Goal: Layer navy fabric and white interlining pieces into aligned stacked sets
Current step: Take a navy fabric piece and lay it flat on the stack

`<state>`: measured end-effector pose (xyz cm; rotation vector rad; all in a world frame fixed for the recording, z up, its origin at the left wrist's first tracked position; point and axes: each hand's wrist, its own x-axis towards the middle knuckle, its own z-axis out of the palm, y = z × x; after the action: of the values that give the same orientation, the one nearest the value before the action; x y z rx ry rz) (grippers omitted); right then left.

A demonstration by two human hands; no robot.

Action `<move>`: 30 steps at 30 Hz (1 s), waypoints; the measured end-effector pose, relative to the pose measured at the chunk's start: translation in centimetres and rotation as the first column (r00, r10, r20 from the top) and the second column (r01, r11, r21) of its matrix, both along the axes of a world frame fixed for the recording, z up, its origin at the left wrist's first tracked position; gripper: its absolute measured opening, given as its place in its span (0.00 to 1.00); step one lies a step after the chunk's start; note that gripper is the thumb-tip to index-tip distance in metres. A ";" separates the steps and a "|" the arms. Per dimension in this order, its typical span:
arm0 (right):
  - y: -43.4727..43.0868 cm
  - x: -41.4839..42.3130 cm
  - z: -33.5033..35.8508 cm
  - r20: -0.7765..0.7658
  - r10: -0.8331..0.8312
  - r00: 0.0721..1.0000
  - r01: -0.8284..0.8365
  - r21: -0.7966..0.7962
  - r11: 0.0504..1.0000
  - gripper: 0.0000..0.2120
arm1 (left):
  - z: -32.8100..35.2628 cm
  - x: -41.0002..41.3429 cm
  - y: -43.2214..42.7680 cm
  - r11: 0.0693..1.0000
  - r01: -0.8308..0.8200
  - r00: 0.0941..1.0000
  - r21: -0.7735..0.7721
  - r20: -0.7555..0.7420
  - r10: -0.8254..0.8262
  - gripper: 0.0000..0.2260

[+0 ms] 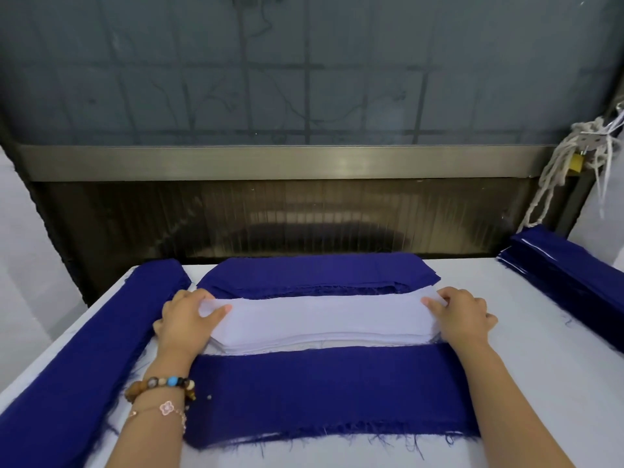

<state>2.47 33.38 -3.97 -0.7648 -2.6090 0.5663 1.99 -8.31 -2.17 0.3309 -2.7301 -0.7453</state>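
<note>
White interlining stack (320,319): left hand (184,319), right hand (462,315) fingers seemingly pinch its ends; navy fabric (331,393) around.

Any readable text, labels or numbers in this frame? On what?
None readable.
The navy fabric, white interlining and table carry no print.
The small metal tag among the cords at the right edge is too small to show any marking.
</note>
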 end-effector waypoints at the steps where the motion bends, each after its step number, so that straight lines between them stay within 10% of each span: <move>1: 0.0 0.0 0.0 -0.013 0.002 1.000 -0.002 0.002 1.000 0.14 | 0.0 0.1 0.1 1.000 -0.013 1.000 0.013 -0.016 0.013 0.11; 16: -0.6 2.5 3.6 -0.179 0.042 0.983 -0.075 -0.183 0.980 0.13 | 2.8 1.9 0.1 0.922 0.079 0.950 0.380 -0.310 0.046 0.05; 30: 0.3 12.2 1.4 -0.121 0.135 0.983 -0.167 -0.312 0.935 0.07 | 0.6 9.9 -1.6 0.839 0.098 0.992 0.535 -0.121 -0.039 0.10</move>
<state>14.71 33.71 -2.52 -0.6121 -2.5289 1.0675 11.85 -9.96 -1.56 0.2973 -2.3915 -1.5126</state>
